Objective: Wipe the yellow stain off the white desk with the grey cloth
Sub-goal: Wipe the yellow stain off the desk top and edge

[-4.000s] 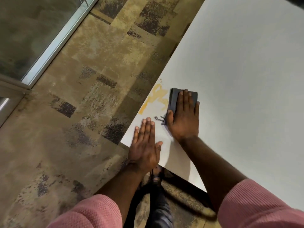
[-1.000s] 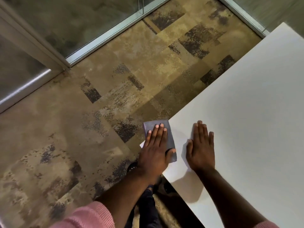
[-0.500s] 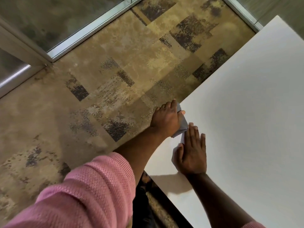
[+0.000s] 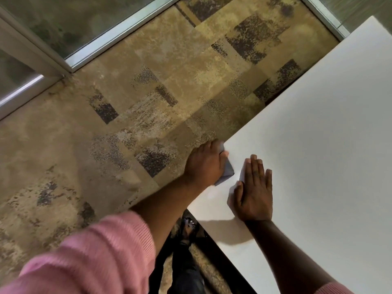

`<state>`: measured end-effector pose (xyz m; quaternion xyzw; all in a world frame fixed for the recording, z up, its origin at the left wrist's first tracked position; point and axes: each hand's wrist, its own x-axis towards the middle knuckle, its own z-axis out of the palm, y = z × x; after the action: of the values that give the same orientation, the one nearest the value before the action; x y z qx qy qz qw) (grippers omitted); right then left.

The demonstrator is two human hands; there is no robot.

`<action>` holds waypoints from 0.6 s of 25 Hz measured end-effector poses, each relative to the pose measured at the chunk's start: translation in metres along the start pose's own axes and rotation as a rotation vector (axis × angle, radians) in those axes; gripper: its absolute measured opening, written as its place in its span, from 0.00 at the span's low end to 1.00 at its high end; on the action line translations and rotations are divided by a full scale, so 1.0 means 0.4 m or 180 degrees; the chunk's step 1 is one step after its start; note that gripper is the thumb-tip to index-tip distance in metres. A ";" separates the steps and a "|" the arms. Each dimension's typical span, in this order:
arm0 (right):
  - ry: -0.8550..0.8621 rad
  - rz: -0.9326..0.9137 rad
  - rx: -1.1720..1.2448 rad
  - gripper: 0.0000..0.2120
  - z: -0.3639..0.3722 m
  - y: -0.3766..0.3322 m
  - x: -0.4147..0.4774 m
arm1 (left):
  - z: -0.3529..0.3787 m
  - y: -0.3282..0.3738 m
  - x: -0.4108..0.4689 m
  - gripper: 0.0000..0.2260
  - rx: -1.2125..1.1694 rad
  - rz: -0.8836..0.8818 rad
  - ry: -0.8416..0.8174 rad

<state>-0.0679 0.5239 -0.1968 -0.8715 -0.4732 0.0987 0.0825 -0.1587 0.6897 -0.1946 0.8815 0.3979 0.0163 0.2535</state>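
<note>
Mottled tan carpet (image 4: pixel 148 98), glazed partition (image 4: pixel 63 24) behind; white desk (image 4: pixel 318 124) at right. Left hand (image 4: pixel 204 164) clenched on grey cloth (image 4: pixel 228 169) at desk's left edge, near its front corner. Right hand (image 4: pixel 253 192) just beside, flat, fingers spread, empty.

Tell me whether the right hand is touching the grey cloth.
Apart. The head view shows bare white desk between the right hand, lying flat, and the grey cloth gripped by the left hand.

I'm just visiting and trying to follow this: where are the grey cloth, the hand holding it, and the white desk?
grey cloth (image 4: pixel 227 171): head view, the folded part showing beside the hand.
left hand (image 4: pixel 204 164): head view, back of the hand.
white desk (image 4: pixel 318 134): head view, bare top surface.
</note>
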 end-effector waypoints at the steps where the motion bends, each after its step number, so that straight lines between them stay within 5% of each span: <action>1: 0.0000 -0.0002 -0.0009 0.32 0.001 0.000 -0.002 | 0.001 0.016 0.043 0.15 -0.0032 0.0119 -0.0068; 4: 0.0074 -0.0060 -0.0037 0.32 0.009 0.003 -0.003 | 0.007 0.006 0.068 0.18 0.0001 0.0361 0.0021; 10: -0.0007 -0.0139 -0.0112 0.33 0.012 0.014 -0.007 | 0.011 -0.128 -0.243 0.23 -0.0156 -0.0351 0.0425; 15: -0.0081 -0.0131 -0.0162 0.35 0.015 0.015 -0.013 | -0.005 -0.119 -0.208 0.25 -0.0396 -0.0555 0.0225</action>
<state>-0.0673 0.5166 -0.2036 -0.8621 -0.4944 0.0961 0.0563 -0.2490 0.6577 -0.2004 0.8250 0.4801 0.0499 0.2940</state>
